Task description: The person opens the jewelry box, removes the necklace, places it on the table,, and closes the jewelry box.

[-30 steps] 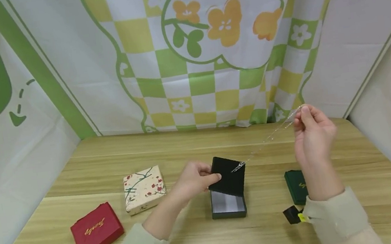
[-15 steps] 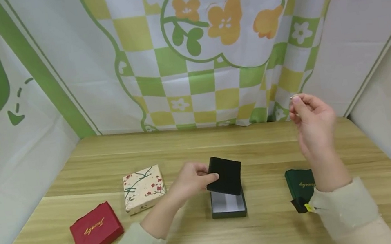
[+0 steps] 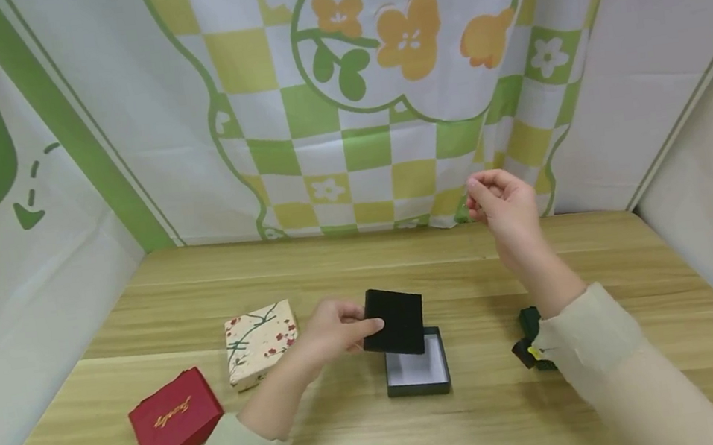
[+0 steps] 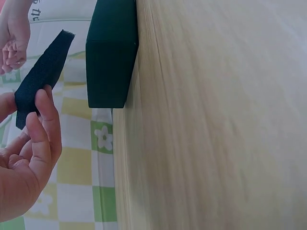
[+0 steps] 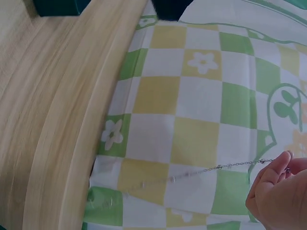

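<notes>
My left hand (image 3: 330,331) pinches a thin black foam jewelry pad (image 3: 396,322) between thumb and fingers, tilted above an open dark green box base (image 3: 419,390) with a white inside. In the left wrist view the pad (image 4: 45,74) appears nearly edge-on, apart from the green box (image 4: 110,72). Raised higher and to the right, my right hand (image 3: 507,210) pinches one end of a fine silver necklace (image 5: 230,165). The chain hangs free in the right wrist view, its lower part blurred; in the head view it can hardly be made out.
A red box (image 3: 176,421) with gold lettering lies at the left, beside a cream flower-patterned box (image 3: 263,344). At the right, a dark green lid (image 3: 530,321) is partly hidden by my right wrist and its camera. A patterned curtain (image 3: 368,153) borders the table's back edge.
The necklace came off the pad, where it was stretched one second ago. My right hand rose, then moved left. My left hand shifted slightly left with the pad, uncovering more of the box base.
</notes>
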Tool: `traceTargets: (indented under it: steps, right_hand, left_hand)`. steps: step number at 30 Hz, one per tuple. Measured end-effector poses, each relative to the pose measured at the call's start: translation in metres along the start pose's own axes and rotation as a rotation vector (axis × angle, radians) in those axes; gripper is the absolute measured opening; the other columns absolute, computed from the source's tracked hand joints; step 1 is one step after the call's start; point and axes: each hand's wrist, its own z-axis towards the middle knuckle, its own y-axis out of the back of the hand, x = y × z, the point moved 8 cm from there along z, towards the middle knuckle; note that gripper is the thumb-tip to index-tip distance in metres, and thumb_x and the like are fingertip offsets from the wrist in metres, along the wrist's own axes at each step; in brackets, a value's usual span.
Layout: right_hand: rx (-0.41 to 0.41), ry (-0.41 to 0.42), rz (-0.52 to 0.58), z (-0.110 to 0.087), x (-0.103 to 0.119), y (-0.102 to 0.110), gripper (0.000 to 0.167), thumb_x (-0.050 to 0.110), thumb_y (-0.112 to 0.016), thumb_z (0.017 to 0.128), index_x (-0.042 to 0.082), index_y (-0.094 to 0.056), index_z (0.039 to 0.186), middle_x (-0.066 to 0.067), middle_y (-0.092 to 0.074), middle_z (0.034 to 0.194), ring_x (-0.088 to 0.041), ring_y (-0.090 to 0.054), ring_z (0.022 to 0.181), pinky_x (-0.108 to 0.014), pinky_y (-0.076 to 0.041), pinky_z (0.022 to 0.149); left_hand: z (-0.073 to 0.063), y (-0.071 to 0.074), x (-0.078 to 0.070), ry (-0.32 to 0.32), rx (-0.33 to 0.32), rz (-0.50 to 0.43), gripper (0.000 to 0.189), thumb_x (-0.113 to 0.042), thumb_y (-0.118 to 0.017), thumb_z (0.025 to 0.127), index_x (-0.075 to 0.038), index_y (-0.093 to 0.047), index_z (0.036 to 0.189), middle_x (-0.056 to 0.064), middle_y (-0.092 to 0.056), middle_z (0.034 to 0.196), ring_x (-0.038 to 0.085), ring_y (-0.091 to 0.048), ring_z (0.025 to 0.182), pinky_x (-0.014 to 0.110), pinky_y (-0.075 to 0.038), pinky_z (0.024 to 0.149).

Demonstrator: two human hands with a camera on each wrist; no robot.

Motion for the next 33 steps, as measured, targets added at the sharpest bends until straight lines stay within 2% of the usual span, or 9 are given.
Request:
traceTargets:
  steps: [7, 13, 18, 24, 33]
  right_hand:
    - [-0.029, -0.029, -0.092, 0.026, -0.006, 0.003, 0.004, 0.010, -0.058, 0.099, 0.007, -0.058, 0.096, 0.005, -0.058, 0.073, -0.005, -0.053, 0.067, -0.012, -0.048, 0.061]
    - [-0.054, -0.104, -0.078, 0.043, -0.017, -0.009, 0.004, 0.008, -0.057, 0.100, 0.006, -0.058, 0.097, 0.005, -0.058, 0.071, -0.004, -0.054, 0.066, -0.011, -0.048, 0.060]
    - [-0.050, -0.135, -0.087, 0.050, -0.024, -0.022, 0.007, 0.009, -0.058, 0.099, 0.009, -0.058, 0.092, 0.005, -0.058, 0.069, -0.004, -0.054, 0.064, -0.012, -0.049, 0.059]
    - [-0.064, -0.152, -0.087, 0.055, -0.029, -0.029, 0.009, 0.009, -0.057, 0.100, 0.010, -0.059, 0.091, 0.004, -0.058, 0.068, -0.004, -0.053, 0.063, -0.011, -0.048, 0.057]
    - [-0.089, -0.186, -0.090, 0.056, -0.037, -0.020, 0.007, 0.008, -0.057, 0.100, 0.009, -0.058, 0.093, 0.001, -0.058, 0.074, -0.005, -0.054, 0.065, -0.011, -0.049, 0.060]
  left_hand:
    - [-0.002, 0.001, 0.002, 0.005, 0.028, -0.003, 0.035, -0.016, -0.070, 0.091, -0.011, -0.045, 0.066, -0.004, -0.042, 0.058, 0.012, -0.044, 0.057, 0.028, -0.042, 0.063]
    - [-0.003, -0.002, 0.002, -0.002, 0.054, -0.004, 0.040, -0.016, -0.070, 0.091, -0.012, -0.042, 0.064, -0.005, -0.038, 0.056, 0.011, -0.041, 0.056, 0.027, -0.039, 0.061]
    - [-0.004, -0.006, 0.001, -0.013, 0.081, -0.010, 0.042, -0.016, -0.068, 0.092, -0.013, -0.038, 0.063, -0.004, -0.035, 0.055, 0.012, -0.037, 0.055, 0.028, -0.034, 0.061]
    - [-0.004, -0.005, 0.003, -0.005, 0.072, -0.004, 0.036, -0.018, -0.069, 0.092, -0.012, -0.045, 0.065, -0.004, -0.040, 0.056, 0.012, -0.039, 0.055, 0.028, -0.036, 0.061]
    - [-0.002, -0.010, 0.006, -0.012, 0.083, 0.003, 0.037, -0.019, -0.069, 0.092, -0.012, -0.045, 0.065, -0.003, -0.040, 0.055, 0.015, -0.038, 0.056, 0.029, -0.035, 0.061]
